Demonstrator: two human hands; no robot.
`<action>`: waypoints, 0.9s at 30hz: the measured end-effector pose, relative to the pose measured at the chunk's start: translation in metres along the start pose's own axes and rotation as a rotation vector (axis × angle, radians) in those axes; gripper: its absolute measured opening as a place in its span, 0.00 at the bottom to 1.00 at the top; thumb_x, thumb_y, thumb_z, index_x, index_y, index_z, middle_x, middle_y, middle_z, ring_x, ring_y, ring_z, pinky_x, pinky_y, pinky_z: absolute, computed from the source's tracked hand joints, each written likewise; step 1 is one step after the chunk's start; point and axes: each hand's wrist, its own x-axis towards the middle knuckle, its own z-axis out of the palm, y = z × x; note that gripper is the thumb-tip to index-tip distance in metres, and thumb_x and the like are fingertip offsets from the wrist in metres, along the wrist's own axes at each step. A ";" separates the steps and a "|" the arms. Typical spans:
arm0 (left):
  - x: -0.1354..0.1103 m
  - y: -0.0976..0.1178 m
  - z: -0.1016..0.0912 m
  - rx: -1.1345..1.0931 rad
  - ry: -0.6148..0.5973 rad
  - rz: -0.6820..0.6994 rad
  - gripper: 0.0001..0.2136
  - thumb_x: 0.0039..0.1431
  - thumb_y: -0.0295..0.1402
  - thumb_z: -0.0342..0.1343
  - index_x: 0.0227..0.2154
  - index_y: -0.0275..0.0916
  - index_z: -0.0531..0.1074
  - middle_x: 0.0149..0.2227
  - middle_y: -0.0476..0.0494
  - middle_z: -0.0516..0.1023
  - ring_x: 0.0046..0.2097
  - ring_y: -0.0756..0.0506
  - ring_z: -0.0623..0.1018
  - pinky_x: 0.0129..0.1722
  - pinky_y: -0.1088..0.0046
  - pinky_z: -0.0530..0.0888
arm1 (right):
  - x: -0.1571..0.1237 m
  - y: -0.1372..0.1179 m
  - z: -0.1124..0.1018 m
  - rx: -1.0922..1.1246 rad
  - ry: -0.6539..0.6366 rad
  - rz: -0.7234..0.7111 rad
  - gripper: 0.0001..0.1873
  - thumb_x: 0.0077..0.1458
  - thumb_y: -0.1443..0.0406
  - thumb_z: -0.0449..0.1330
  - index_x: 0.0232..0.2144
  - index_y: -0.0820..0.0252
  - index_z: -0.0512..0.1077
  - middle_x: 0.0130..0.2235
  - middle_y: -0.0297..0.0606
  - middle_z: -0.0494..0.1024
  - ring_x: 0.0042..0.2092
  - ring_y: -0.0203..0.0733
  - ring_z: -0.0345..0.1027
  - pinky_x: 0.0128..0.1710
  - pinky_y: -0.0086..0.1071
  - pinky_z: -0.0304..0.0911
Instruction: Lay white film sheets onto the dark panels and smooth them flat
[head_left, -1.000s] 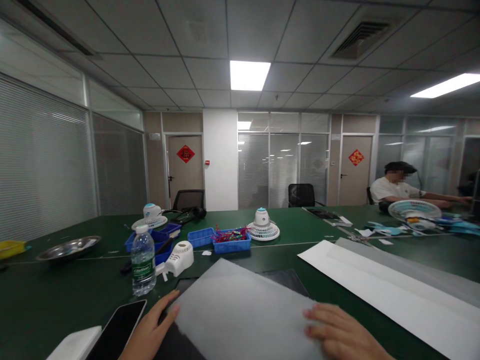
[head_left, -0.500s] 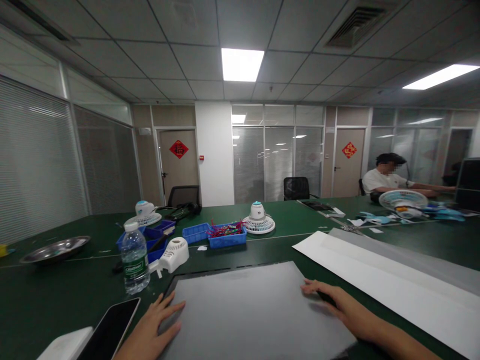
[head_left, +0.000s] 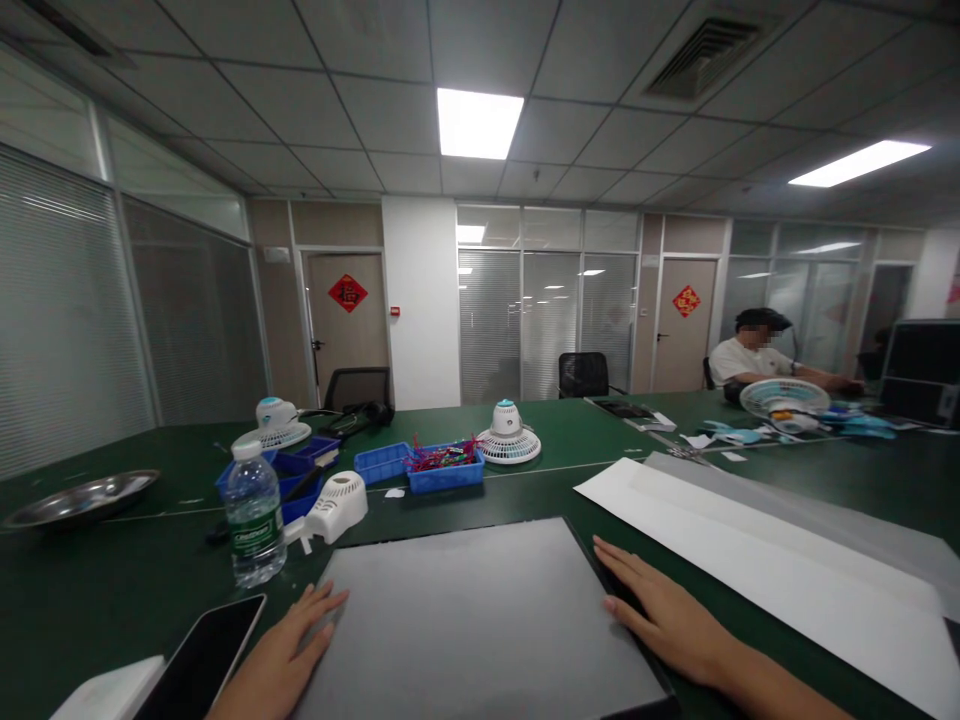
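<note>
A grey translucent-looking sheet (head_left: 465, 620) lies in front of me on a flat dark panel, whose black edge (head_left: 592, 570) shows along the right side and the near right corner. My left hand (head_left: 281, 650) rests at the sheet's left edge with its fingers spread. Along the right edge lies my right hand (head_left: 660, 610), fingers stretched out and thumb apart, touching the border. Neither hand grips anything. Left of my left hand are a black-screened phone (head_left: 202, 655) and a white object (head_left: 112, 690), partly cut off by the frame.
A water bottle (head_left: 255, 515) stands at the left, near a white fan housing (head_left: 337, 505). Behind are blue trays (head_left: 446, 478), one with wires, and a fan part (head_left: 510, 440). Large white sheets (head_left: 757, 560) lie right. A metal dish (head_left: 82, 498) sits far left; a person (head_left: 757, 355) sits far right.
The grey sheet has shifted left on the panel, uncovering its black right edge and covering the upper left corner. My right hand now lies flatter along that edge. The view has turned slightly right.
</note>
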 end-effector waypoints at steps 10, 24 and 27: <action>0.004 0.003 -0.002 -0.093 0.052 -0.071 0.25 0.54 0.48 0.56 0.54 0.45 0.76 0.62 0.42 0.73 0.65 0.33 0.69 0.63 0.52 0.67 | 0.009 -0.017 0.003 0.071 -0.065 0.115 0.41 0.61 0.41 0.48 0.67 0.59 0.58 0.71 0.43 0.53 0.72 0.54 0.37 0.70 0.54 0.30; 0.009 -0.011 0.005 -0.253 -0.006 -0.022 0.26 0.54 0.49 0.57 0.54 0.46 0.76 0.64 0.43 0.71 0.64 0.34 0.70 0.63 0.48 0.65 | -0.003 -0.007 0.010 -0.005 -0.118 0.034 0.50 0.59 0.40 0.51 0.71 0.66 0.43 0.72 0.49 0.38 0.73 0.56 0.31 0.70 0.54 0.30; 0.002 0.010 0.003 -0.233 -0.035 0.026 0.26 0.55 0.49 0.56 0.55 0.46 0.76 0.64 0.44 0.69 0.64 0.35 0.71 0.63 0.49 0.65 | 0.002 0.023 0.000 -0.024 -0.051 0.013 0.43 0.62 0.42 0.48 0.70 0.58 0.51 0.72 0.43 0.46 0.72 0.53 0.36 0.70 0.52 0.36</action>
